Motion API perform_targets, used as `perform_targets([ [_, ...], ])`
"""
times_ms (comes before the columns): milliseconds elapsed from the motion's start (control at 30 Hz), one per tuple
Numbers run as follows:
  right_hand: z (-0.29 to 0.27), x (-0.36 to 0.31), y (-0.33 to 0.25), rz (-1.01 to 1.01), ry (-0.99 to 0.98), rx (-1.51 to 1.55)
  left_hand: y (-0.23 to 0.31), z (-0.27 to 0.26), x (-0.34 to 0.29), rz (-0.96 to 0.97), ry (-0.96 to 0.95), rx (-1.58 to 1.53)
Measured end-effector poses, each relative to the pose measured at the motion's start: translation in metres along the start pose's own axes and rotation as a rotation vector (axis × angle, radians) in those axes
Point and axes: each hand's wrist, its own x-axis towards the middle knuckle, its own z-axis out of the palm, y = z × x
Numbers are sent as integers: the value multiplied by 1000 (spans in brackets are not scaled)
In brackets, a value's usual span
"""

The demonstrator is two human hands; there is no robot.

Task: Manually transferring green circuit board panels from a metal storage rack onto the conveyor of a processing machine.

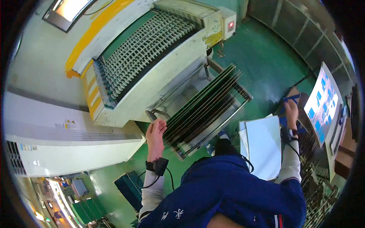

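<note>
My left hand (155, 133) is at the left end of a metal rack (243, 103), its fingers loosely curled and apart with nothing seen in them. Several thin dark panels (205, 102) stand on edge in that rack, side by side; whether my fingertips touch the nearest one is unclear. Out to the right, my right hand (292, 113) reaches to a blue strip-like piece (292, 98) near a brown surface. Its fingers are partly hidden, so their grip does not show. Between my right forearm and my body lies a stack of pale flat sheets (263, 146).
A conveyor machine with rows of rollers (148, 49) and a red-lit box (229, 25) stands beyond the rack. A long white cabinet (72, 140) is at left. A tilted board with blue patches (323, 102) and more slotted racks (313, 193) are at right.
</note>
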Motion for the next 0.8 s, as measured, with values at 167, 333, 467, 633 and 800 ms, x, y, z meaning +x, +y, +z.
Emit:
perform_targets([
  [167,93,27,-241,-562,-281,166,11,-33,-24,307,349,308],
  [333,192,7,-339,-836,-764,166,-30,-73,-27,303,525,330],
  [467,229,-3,-360,-746,-1234,-30,-50,-60,-34,201,576,272],
  [633,232,-2,-374,-972,-1057,-119,-59,-42,-36,8,553,388],
  [800,255,-2,-361,-909,-1394,207,-64,-40,-32,84,611,580],
])
